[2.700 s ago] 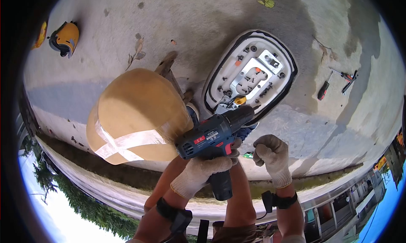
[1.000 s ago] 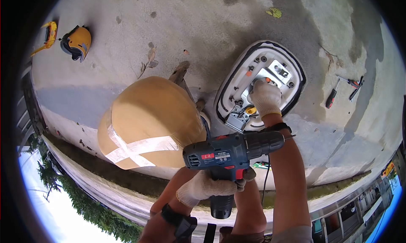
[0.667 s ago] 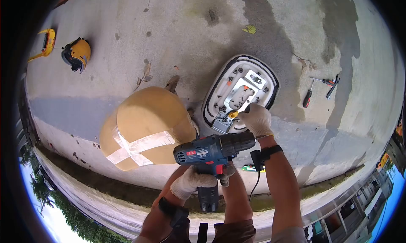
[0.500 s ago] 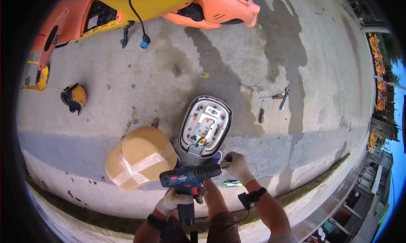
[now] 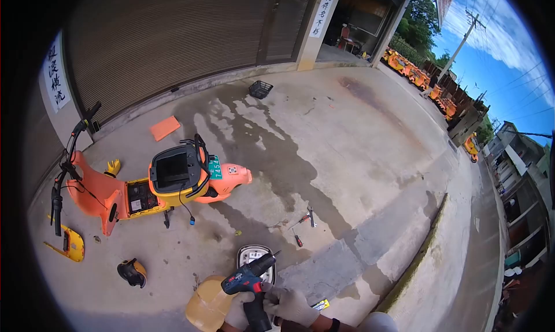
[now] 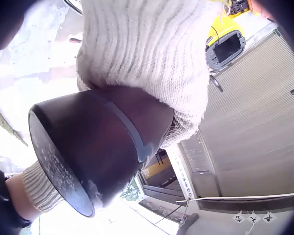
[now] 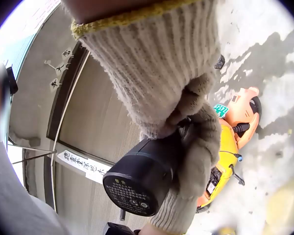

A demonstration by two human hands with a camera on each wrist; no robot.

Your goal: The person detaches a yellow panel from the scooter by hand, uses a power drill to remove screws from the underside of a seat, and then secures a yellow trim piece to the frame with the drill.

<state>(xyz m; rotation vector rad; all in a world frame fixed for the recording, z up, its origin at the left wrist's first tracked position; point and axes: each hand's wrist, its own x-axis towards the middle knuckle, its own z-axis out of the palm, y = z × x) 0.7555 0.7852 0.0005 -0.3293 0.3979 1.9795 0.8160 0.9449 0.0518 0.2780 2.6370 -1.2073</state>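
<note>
A blue-black cordless drill (image 5: 248, 277) points up and right in the head view, its bit above the white shell (image 5: 273, 273). My left hand (image 5: 237, 313) grips its handle. Beside the handle, my gloved right hand (image 5: 293, 306) has bent fingers close to the left hand's. In the left wrist view the drill's battery base (image 6: 103, 147) sticks out below my left hand (image 6: 142, 54). The right wrist view has my right hand (image 7: 152, 68) over the base (image 7: 142, 176), with my left hand (image 7: 193, 161) alongside; whether the right fingers hold anything is hidden.
A tan rounded piece (image 5: 205, 303) lies left of the drill. Farther off are a helmet (image 5: 133, 272), a screwdriver (image 5: 298, 240), a wrench (image 5: 312, 217) and a partly dismantled orange-yellow scooter (image 5: 165, 187). A curb (image 5: 413, 268) runs along the right.
The head view has tilted up, showing the whole scooter and the building. My right hand has gone from the drill's bit to beside its handle; my left still grips the drill.
</note>
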